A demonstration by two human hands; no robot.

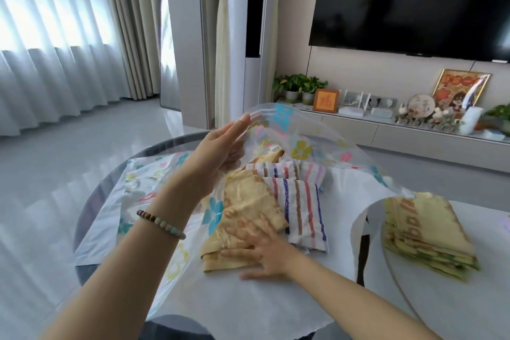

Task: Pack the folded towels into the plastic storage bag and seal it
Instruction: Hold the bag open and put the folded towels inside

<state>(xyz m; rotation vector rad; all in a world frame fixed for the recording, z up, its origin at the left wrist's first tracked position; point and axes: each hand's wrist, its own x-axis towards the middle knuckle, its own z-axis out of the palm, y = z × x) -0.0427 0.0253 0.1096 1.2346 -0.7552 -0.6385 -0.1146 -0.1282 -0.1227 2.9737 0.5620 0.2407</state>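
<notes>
R hand flat, fingers spread, pressing yellow towel inside bag mouth. Striped towels beside it, also in. L hand, fingers near straight, lifts storage bag top flap; thumb pinch: cannot tell. Towel stack at right is outside, unpacked. Seal not done.

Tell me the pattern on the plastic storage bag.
Clear plastic bag printed with coloured flowers; head view.

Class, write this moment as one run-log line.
left hand: holds plastic storage bag mouth up | right hand: presses yellow towel inside | striped towels: inside | towel stack: outside, right | seal: not done
</notes>
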